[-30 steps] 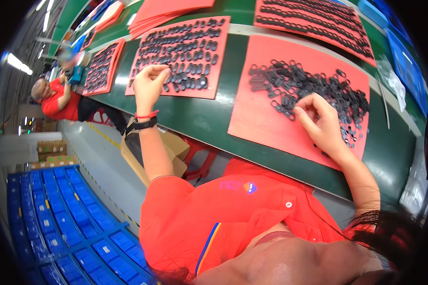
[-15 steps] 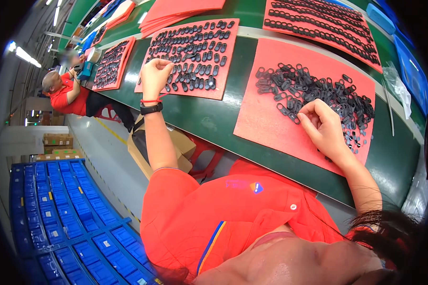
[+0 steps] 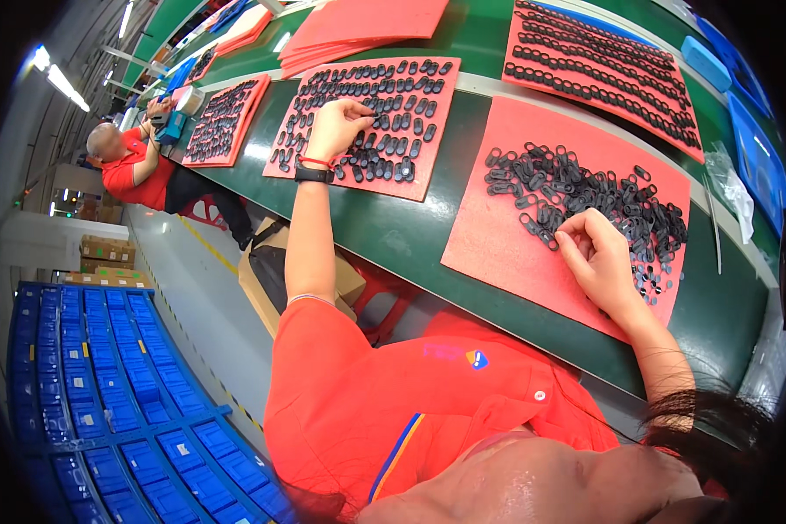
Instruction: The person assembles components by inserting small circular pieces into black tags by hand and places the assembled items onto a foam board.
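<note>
My left hand (image 3: 336, 131) is over the left pink foam mat (image 3: 428, 185), which carries rows of small black oval parts (image 3: 400, 122). Its thumb and forefinger are pinched together, and what they hold is too small to make out. My right hand (image 3: 601, 266) rests on the right pink mat (image 3: 485, 236), at the near edge of a loose heap of black oval parts with ring-shaped ends (image 3: 598, 188). The curled thumb and forefinger of that hand close on one such part (image 3: 547, 239). Small shiny discs (image 3: 651, 281) lie beside the right wrist.
Another pink mat (image 3: 585, 65) with long rows of black parts lies at the far right, near blue trays (image 3: 760, 140). Stacked pink sheets (image 3: 358, 31) lie behind. Leftward, a co-worker (image 3: 131, 166) sits at the green table (image 3: 367, 223). Blue bins (image 3: 105, 375) stand lower left.
My left hand has moved right across the left mat, toward its middle rows. My right hand stays at the heap's edge. The whole view has shifted slightly.
</note>
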`<state>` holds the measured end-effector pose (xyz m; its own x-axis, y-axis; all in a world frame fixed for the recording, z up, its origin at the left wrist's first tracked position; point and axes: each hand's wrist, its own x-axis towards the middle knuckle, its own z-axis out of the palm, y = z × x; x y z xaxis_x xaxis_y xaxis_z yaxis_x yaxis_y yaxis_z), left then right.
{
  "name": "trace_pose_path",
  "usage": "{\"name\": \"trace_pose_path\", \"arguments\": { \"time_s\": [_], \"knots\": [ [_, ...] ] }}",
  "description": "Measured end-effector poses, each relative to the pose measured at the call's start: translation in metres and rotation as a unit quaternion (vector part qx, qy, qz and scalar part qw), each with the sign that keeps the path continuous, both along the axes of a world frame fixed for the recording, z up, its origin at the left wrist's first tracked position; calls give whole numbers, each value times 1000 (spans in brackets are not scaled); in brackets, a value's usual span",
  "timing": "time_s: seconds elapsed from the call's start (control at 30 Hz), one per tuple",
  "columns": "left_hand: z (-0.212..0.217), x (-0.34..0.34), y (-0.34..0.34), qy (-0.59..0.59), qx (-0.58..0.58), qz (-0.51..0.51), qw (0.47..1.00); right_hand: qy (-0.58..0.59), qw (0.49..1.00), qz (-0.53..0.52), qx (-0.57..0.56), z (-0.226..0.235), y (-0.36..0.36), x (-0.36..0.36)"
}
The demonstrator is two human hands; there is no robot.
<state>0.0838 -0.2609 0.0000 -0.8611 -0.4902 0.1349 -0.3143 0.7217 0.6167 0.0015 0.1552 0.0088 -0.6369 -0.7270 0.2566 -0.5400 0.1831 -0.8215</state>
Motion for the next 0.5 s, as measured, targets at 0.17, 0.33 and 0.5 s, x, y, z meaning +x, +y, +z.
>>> {"name": "trace_pose_path", "arguments": {
  "time_s": [0.17,0.33,0.5],
  "knots": [
    [4,10,1,63,50,31,996,8,1000,6,-1,-2,-2,-1],
    [24,43,9,98,-23,39,994,5,1000,-4,6,0,-1,0],
    [27,93,8,64,-125,39,989,-4,1000,4,13,-1,-2,0]
  ]
}}
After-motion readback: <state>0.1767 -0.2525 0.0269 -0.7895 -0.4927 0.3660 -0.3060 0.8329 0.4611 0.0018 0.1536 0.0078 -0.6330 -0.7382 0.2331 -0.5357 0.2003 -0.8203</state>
